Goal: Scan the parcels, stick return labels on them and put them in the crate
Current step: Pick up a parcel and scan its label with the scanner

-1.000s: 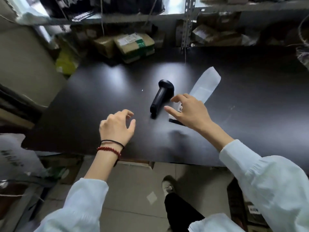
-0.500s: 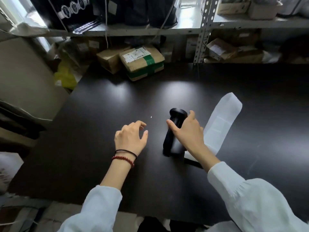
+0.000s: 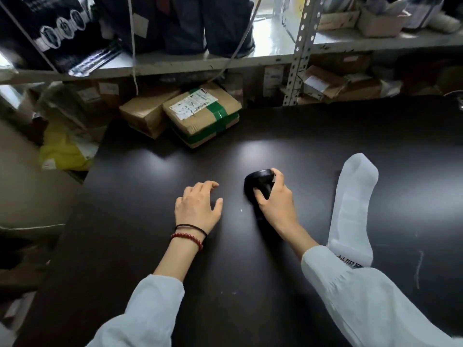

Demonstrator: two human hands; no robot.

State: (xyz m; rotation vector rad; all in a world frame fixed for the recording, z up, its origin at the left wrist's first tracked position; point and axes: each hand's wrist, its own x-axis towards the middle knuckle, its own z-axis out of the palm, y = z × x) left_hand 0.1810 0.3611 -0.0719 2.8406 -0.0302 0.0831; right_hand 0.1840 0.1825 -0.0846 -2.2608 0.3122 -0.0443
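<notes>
At mid-desk your right hand (image 3: 274, 200) has now closed around the scanner (image 3: 259, 185), left hand (image 3: 198, 205) spread empty beside it, so scanning the far parcels (image 3: 200, 113) can begin.

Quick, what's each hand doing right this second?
Left hand: open, empty, fingers curled loosely above the table.
Right hand: closed around the black scanner.

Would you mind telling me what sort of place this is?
Probably a parcel stockroom or returns desk: taped cardboard parcels sit under metal shelving, and the right hand grips a handheld scanner.
</notes>
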